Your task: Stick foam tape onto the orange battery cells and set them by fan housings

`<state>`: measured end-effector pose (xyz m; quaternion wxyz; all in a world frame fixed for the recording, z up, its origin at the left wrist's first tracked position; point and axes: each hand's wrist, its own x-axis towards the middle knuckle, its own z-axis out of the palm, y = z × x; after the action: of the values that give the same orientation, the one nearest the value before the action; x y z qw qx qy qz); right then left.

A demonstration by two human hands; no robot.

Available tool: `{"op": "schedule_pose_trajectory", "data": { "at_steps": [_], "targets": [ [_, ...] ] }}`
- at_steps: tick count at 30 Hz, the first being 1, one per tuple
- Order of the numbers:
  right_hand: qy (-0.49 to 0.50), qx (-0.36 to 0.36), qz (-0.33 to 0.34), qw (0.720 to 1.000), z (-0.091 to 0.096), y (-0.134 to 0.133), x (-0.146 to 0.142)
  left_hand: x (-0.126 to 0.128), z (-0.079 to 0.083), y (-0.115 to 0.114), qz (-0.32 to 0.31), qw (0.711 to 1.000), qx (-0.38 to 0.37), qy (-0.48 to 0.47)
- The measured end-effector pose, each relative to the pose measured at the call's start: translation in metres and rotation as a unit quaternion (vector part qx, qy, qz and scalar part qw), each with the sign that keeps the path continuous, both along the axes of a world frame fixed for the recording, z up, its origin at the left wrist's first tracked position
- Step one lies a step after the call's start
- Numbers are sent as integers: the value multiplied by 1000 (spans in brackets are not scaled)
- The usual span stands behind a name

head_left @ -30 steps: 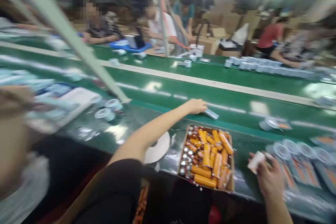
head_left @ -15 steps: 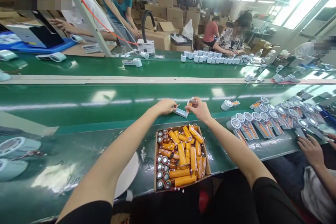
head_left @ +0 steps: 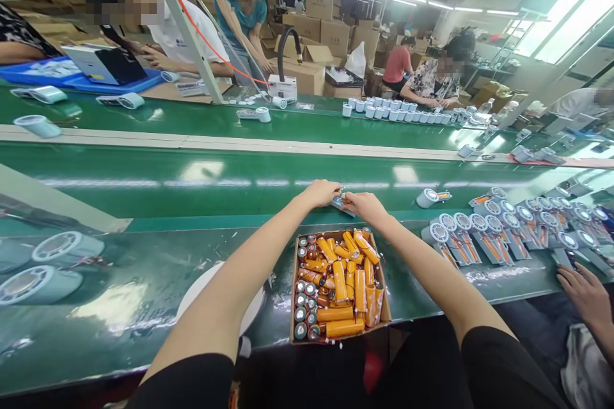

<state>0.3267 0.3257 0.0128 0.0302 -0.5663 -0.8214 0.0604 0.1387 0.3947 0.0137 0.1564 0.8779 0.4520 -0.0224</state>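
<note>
Green conveyor belts (head_left: 192,179) run across the factory hall, with other people seated along the far side and cardboard cartons stacked behind them. Your left hand (head_left: 322,193) and right hand (head_left: 367,206) meet at the near edge of the belt, just beyond the cardboard box (head_left: 293,291). Both grips are closed, fingertips pinching the same small pale part (head_left: 341,202), which lies low on the green surface between your two hands. What the part is in detail is too small to tell.

Your box sits on the surface directly below your hands, between your forearms, filled with orange cells (head_left: 338,281) lying loose and a few standing on end at its left side. A white disc (head_left: 194,294) lies flat under your left forearm. To your right, rows of round fan pieces (head_left: 480,233) cover the surface, and a co-worker's hand (head_left: 582,291) rests near their end. Two pale round housings (head_left: 52,262) lie well apart on your left.
</note>
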Motion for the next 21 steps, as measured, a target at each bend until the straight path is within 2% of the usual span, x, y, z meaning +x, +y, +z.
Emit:
{"op": "schedule_pose_trajectory", "data": {
  "at_steps": [6,12,16,21],
  "targets": [
    [-77,-30,12,997,7,-1,-12,5,4,0,16,1000,-2,-9],
    [-88,-26,24,996,22,-1,-4,15,7,-2,12,1000,0,-15],
    [-79,-11,2,997,28,-3,-2,20,6,-3,13,1000,1,-24],
    [-54,11,-40,998,21,-17,9,24,2,-2,15,999,3,-38]
  ]
}}
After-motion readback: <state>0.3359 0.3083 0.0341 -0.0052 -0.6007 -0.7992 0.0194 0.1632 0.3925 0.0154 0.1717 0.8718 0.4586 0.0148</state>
